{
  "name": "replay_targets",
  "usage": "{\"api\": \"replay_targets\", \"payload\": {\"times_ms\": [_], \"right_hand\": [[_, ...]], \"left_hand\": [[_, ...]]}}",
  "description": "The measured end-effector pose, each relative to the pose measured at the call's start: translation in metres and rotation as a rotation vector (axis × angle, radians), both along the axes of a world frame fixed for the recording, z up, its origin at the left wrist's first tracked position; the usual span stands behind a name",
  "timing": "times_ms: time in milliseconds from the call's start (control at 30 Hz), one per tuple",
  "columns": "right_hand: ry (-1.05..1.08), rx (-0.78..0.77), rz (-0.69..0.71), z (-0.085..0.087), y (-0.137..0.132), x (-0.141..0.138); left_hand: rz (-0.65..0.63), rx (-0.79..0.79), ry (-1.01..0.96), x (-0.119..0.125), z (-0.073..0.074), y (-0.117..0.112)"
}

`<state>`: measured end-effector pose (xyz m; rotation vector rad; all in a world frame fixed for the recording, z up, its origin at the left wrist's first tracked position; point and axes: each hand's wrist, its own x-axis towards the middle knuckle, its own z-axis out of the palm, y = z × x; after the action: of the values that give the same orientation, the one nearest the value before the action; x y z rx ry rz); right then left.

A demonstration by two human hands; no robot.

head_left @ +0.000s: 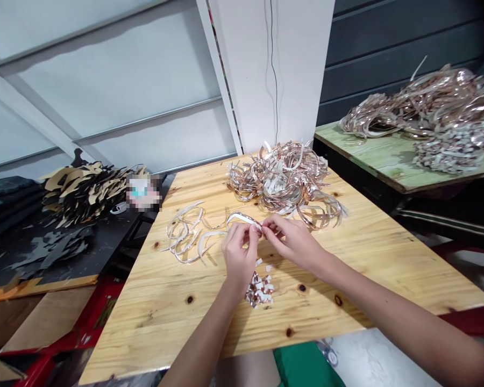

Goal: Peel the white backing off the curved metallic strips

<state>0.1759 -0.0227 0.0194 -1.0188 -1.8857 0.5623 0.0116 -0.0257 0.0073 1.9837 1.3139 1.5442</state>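
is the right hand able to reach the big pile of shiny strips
Likely yes: the right hand sits just on the near side of the pile, with nothing visible in between, though its fingers seem to pinch a strip.

Wood tbl [153, 317] w/ shiny strip pile [280, 177], loose strips [184, 233] & small pcs [260, 290]

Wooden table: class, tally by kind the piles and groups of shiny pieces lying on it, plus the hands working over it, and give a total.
Strip heap: 1
Loose strip cluster: 1
Cut-bit pile: 1
Hands: 2 (left hand, right hand)
Total: 5
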Motion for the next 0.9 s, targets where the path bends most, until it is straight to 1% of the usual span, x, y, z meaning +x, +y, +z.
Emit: {"api": "replay_targets", "payload": {"times_ms": [133, 300, 433, 567, 633, 733, 900], "right_hand": [[-0.018, 0.013, -0.006, 0.001, -0.001, -0.001], [-0.063, 0.059, -0.035, -0.004, 0.0, -0.001], [-0.194, 0.094, -0.071, -0.007, -0.001, -0.002], [-0.378, 0.103, -0.126, -0.006, -0.003, -0.002], [-0.412, 0.107, -0.128, -0.005, -0.003, -0.002], [-0.404, 0.102, -0.116, -0.007, 0.0, 0.0], [-0.396, 0.118, -0.091, -0.01, 0.003, 0.001]], "left_hand": [[0.019, 0.051, 0.056, 0.001, 0.001, -0.001], [-0.002, 0.067, 0.06, 0.001, 0.001, -0.002], [0.003, 0.104, 0.105, 0.002, -0.001, -0.001], [-0.012, 0.131, 0.21, 0.002, -0.003, -0.001], [-0.048, 0.118, 0.256, 0.001, -0.002, 0.0], [-0.107, 0.086, 0.292, -0.001, 0.001, 0.001], [-0.169, -0.001, 0.278, -0.005, 0.006, 0.005]]}}
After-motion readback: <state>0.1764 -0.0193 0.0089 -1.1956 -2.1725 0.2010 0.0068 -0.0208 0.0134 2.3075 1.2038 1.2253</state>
